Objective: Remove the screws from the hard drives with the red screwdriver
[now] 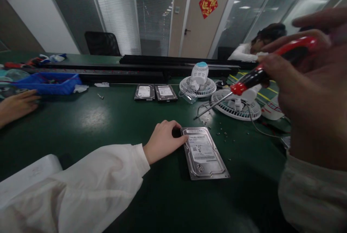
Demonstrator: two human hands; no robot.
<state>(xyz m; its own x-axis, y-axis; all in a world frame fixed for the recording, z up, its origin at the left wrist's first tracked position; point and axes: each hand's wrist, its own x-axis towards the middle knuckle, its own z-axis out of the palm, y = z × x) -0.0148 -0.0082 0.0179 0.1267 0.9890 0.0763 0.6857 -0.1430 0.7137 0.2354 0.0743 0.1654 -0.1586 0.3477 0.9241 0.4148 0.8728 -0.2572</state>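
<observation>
Blue tray (pixel 58 89), small blurred parts (pixel 52 80) inside, silver hard drive (pixel 204 150), red-black screwdriver (pixel 254 77)

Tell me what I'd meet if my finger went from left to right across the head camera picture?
Blue tray → black chair → left hand → the hard drive it touches → right hand, wrapped around the handle of a screwdriver.

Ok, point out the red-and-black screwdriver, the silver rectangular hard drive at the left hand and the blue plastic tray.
Red-and-black screwdriver (pixel 254 78), head view: handle's black part.
Silver hard drive (pixel 201 149), head view: white label.
Blue plastic tray (pixel 55 90), head view: front wall.
</observation>
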